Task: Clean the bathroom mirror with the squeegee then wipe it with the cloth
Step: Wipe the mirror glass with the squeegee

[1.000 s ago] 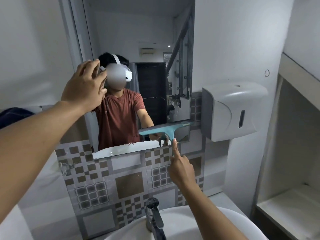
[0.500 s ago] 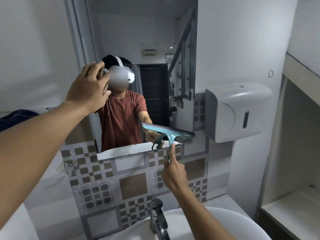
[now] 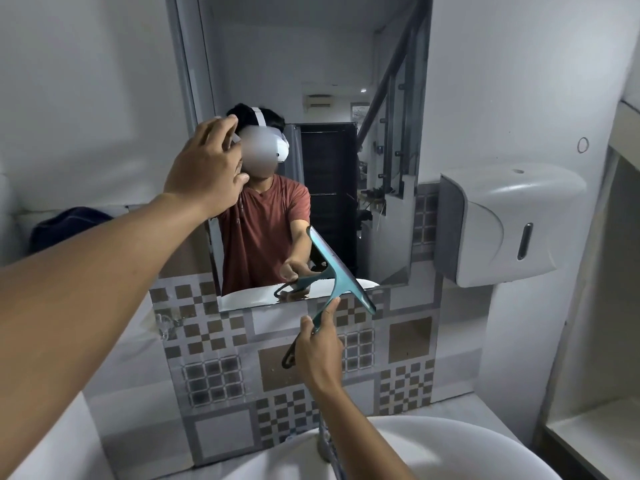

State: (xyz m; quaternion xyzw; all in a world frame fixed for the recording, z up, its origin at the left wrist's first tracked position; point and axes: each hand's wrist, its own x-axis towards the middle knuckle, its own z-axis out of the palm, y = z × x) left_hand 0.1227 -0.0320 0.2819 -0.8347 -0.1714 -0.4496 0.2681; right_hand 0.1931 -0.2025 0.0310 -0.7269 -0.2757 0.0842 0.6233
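Observation:
The wall mirror (image 3: 277, 64) hangs above a patterned tile backsplash (image 3: 225, 375). My right hand (image 3: 318, 355) is shut on the handle of a teal squeegee (image 3: 341, 275). Its blade is tilted steeply, running from upper left to lower right across the mirror's lower right corner. My left hand (image 3: 207, 171) lies flat against the mirror's left side at head height, fingers spread, holding nothing that I can see. A dark blue cloth (image 3: 69, 223) lies on the ledge at the far left, away from both hands.
A white paper dispenser (image 3: 502, 230) is mounted on the wall just right of the mirror. The white sink basin (image 3: 433, 452) sits below, its tap (image 3: 325, 441) mostly hidden behind my right forearm. A recessed shelf (image 3: 595, 434) is at the right.
The squeegee blade has swung from nearly level at the mirror's bottom edge to a steep diagonal, and my right hand has dropped lower. My left hand stays on the mirror.

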